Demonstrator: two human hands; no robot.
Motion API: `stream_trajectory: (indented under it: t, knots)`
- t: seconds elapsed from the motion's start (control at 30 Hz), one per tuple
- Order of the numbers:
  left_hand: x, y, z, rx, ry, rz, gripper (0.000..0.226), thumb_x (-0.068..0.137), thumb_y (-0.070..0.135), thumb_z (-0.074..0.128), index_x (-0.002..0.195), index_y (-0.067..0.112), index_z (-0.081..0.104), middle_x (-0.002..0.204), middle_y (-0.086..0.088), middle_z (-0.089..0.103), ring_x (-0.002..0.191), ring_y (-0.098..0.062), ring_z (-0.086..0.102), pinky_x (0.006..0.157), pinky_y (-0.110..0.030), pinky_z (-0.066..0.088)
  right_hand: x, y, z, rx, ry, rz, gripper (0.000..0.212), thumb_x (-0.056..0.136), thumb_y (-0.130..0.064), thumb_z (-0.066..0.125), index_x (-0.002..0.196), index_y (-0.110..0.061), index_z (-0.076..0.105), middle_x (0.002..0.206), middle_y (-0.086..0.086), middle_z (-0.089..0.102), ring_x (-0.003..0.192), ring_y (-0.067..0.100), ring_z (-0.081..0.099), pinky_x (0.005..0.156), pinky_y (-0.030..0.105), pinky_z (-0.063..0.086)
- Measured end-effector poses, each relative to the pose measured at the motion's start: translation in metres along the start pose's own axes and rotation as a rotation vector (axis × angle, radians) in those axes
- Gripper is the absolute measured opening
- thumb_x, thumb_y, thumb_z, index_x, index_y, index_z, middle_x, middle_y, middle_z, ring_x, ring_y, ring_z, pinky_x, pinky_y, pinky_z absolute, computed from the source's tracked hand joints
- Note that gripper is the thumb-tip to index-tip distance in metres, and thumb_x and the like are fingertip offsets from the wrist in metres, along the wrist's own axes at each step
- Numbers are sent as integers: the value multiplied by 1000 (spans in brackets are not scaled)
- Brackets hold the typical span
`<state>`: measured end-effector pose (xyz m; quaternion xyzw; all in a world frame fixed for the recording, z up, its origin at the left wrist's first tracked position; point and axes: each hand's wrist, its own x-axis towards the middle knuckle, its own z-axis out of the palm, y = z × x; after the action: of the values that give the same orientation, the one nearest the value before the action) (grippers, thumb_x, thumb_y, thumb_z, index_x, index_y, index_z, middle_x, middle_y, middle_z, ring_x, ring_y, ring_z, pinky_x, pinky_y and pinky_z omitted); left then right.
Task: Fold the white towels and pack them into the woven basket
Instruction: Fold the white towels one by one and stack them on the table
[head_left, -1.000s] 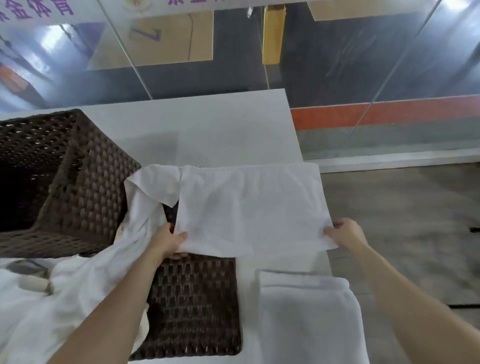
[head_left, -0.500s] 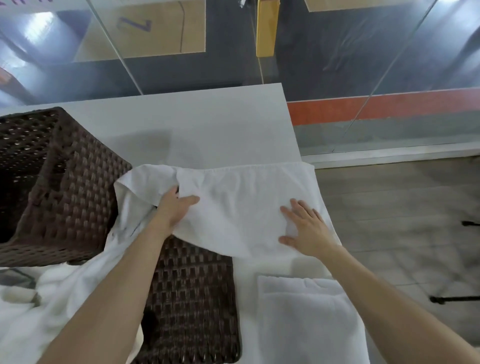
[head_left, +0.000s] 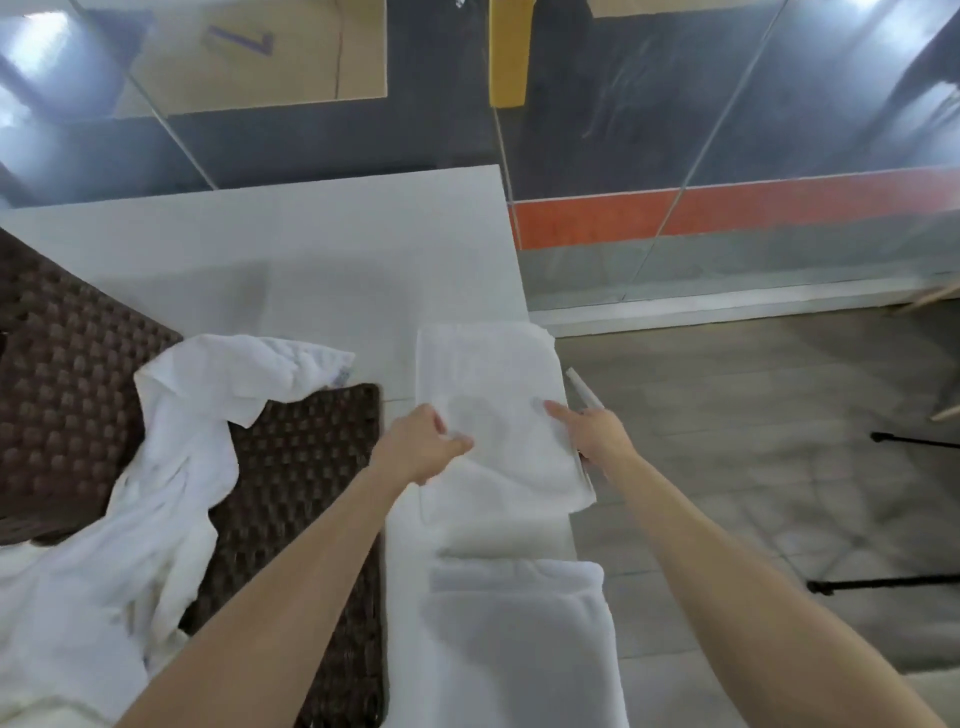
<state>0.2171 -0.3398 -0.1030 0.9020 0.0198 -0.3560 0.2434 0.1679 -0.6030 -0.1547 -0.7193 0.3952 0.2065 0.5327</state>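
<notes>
White towel (head_left: 488, 395) folded at desk's (head_left: 311, 260) right edge. Our left hand (head_left: 421, 441) pinches it, fingers (head_left: 441, 423) curled; right hand's (head_left: 597, 436) index lies straight on it, rest unclear.

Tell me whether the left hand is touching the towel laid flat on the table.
Touching. The head view shows the left hand pinching the near left edge of the flat towel, thumb on top of the cloth.
</notes>
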Motion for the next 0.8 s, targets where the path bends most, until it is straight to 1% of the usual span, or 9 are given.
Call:
stream_trajectory:
  t: [0.1,0.23,0.27,0.33,0.4,0.53,0.63,0.73,0.8]
  knots:
    - [5,-31,27,-37,117,-139,87,85,72,76,139,8,49,124,-5,66,111,-27,69,95,-42,59,1,0,7,-165,11,-128,43,92,-42,78,77,-13,51,72,4,55,66,21,52,61,34,36]
    - [6,-45,47,-117,114,-296,127,63,82,85,148,-1,42,119,-9,68,92,-25,73,80,-41,66,2,12,3,-260,69,-179,31,91,-37,75,85,-12,56,82,2,63,80,26,59,60,35,38]
    - [5,-47,49,-75,101,-315,128,59,86,85,145,-1,48,117,-10,71,90,-25,74,76,-38,65,1,16,2,-276,59,-146,36,90,-44,76,100,-12,61,97,3,68,92,27,63,65,35,43]
    - [2,-49,54,-60,70,-337,124,58,87,85,141,0,57,117,-11,74,92,-25,75,69,-34,61,-1,24,-1,-271,-10,-34,88,84,-63,80,145,-8,49,140,10,59,124,33,61,87,38,50]
    - [0,-47,57,-164,76,-345,111,69,71,91,146,-1,54,129,-14,70,98,-26,74,74,-37,63,-5,29,-6,-197,-102,49,119,79,-67,84,161,-1,29,154,15,51,127,30,57,95,38,50]
    - [-15,-35,57,-657,62,-340,90,85,23,94,153,2,39,150,-14,51,119,-34,66,74,-47,69,-16,34,-17,-79,-139,37,105,83,-36,92,161,-5,31,143,12,59,105,23,58,84,33,47]
    - [-44,-32,49,-620,162,-163,78,92,20,85,146,32,30,127,-25,59,79,-41,79,57,-39,62,-39,32,-26,8,-90,-84,85,85,-25,88,151,-27,34,108,3,64,84,19,63,72,33,51]
    - [-76,-32,39,-536,95,53,31,106,17,62,132,34,56,102,-22,65,64,-37,76,60,-43,61,-61,39,-32,86,-156,-252,51,89,-17,76,126,-43,51,73,0,57,59,15,48,58,32,42]
    - [-90,-49,33,-569,12,101,36,103,13,46,123,27,73,89,-16,55,67,-36,58,70,-46,58,-71,46,-39,114,-225,-316,33,98,-10,58,115,-36,69,67,2,50,59,16,43,56,30,36]
